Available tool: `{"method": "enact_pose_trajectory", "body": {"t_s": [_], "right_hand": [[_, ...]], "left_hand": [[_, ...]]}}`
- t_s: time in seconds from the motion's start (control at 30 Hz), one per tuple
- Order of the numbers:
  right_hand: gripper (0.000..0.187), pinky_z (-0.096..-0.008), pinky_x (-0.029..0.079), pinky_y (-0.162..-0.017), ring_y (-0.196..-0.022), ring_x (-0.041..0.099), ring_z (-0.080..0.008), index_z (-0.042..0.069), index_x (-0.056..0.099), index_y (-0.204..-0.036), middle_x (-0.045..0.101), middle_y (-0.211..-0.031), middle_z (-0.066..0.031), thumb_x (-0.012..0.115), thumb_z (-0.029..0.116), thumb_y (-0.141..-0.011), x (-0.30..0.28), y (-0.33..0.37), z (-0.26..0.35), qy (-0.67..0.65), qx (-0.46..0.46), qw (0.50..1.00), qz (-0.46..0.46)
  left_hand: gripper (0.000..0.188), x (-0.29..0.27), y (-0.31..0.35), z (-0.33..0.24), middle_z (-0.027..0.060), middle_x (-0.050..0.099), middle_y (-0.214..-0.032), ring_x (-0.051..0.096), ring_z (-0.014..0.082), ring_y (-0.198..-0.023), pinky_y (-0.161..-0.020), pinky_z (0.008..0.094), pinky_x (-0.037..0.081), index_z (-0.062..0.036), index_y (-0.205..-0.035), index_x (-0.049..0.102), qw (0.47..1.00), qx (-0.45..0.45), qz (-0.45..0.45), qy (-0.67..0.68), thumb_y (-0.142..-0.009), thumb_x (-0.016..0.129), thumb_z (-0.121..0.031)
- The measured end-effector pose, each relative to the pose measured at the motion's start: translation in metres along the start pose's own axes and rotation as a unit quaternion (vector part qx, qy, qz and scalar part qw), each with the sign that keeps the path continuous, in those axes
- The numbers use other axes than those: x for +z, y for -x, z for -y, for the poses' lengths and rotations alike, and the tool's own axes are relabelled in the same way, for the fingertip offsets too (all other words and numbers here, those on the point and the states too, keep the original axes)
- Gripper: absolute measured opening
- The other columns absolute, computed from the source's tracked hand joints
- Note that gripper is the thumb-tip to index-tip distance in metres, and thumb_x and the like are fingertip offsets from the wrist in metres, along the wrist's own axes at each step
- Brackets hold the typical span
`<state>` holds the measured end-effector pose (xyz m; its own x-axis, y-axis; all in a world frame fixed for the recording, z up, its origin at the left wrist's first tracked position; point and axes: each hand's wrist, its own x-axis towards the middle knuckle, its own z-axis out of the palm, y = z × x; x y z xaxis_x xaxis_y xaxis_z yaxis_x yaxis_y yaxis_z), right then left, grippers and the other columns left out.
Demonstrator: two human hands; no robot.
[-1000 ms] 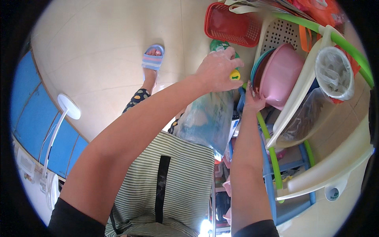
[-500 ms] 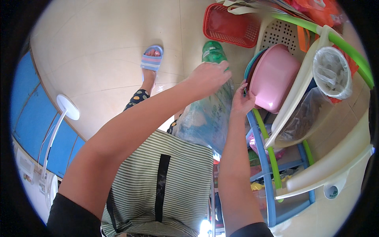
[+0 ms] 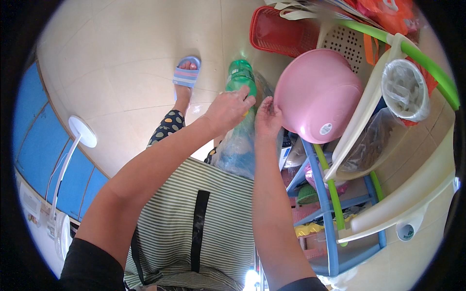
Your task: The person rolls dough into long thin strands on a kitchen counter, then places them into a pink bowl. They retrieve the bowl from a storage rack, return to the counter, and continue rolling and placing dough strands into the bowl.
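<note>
My left hand is closed round a green plastic bottle, its fingers curled over the lower part. Clear plastic bags hang beneath that hand, in front of my striped apron. My right hand is closed at the left edge of a pink basin, whose rounded underside with a small pale sticker faces me. Part of its grip is hidden behind the basin's edge. Both hands are close together, the bottle left of the basin.
A red basket lies beyond the basin. On the right stand a cream and green rack, a bag-lined bin and a blue-framed shelf with mixed items. A sandalled foot rests on the tiled floor. Blue cabinets stand left.
My left hand and the green bottle have moved left and nearer. My right hand has also moved left, tilting the pink basin so its underside shows; the teal and dark basins beneath are now hidden.
</note>
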<state>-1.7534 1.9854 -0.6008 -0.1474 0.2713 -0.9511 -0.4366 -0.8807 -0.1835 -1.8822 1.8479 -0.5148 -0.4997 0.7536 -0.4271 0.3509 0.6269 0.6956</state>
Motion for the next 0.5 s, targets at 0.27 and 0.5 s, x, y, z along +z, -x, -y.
{"method": "enact_pose_trajectory", "body": {"t_s": [0.27, 0.5], "right_hand": [[0.025, -0.0383, 0.056, -0.088, -0.095, 0.061, -0.0311, -0.010, 0.051, -0.109, 0.059, -0.103, -0.0209, 0.041, -0.008, -0.087, 0.004, -0.017, -0.019, 0.061, -0.040, 0.992, -0.106], [0.027, -0.0382, 0.053, -0.097, -0.108, 0.059, -0.0300, -0.011, 0.049, -0.114, 0.058, -0.114, -0.0206, 0.045, -0.012, -0.087, 0.016, 0.036, -0.029, 0.027, -0.009, 0.999, -0.037]], "left_hand": [[0.031, 0.005, 0.002, 0.006, 0.0124, 0.049, -0.093, 0.062, 0.0289, -0.082, -0.067, 0.0403, 0.052, -0.0055, -0.092, 0.051, 0.999, 0.039, -0.013, -0.029, -0.067, 0.070, -0.008], [0.029, 0.009, 0.008, 0.009, 0.0113, 0.049, -0.090, 0.061, 0.0278, -0.080, -0.066, 0.0397, 0.052, -0.0051, -0.089, 0.051, 0.998, 0.043, -0.049, -0.010, -0.067, 0.070, -0.008]]}}
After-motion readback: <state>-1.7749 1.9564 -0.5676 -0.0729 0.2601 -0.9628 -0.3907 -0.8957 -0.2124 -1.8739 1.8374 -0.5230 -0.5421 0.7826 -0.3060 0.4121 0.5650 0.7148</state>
